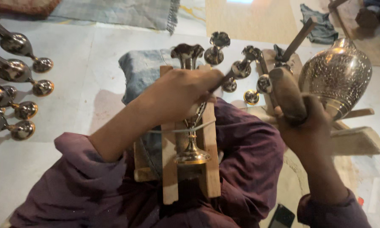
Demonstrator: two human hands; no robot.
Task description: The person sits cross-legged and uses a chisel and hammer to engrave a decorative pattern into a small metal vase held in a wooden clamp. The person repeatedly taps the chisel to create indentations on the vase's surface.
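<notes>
A small shiny metal vase [189, 57] with a flared, ruffled mouth lies on a wooden cradle [210, 147] resting on my lap, held down by a thin cord across its stem. My left hand [179, 95] covers the vase's body and pinches a thin dark tool whose tip points at the metal. My right hand [310, 126] is raised to the right, gripping a wooden mallet [287, 95] by its rounded head end.
Several small metal vases [17, 71] lie on the white floor at left, and a few more [240, 67] beyond the cradle. A large engraved metal vase [337, 76] rests on wooden blocks at right. A folded blue cloth [141, 71] lies under the cradle. A dark phone [282, 217] sits by my knee.
</notes>
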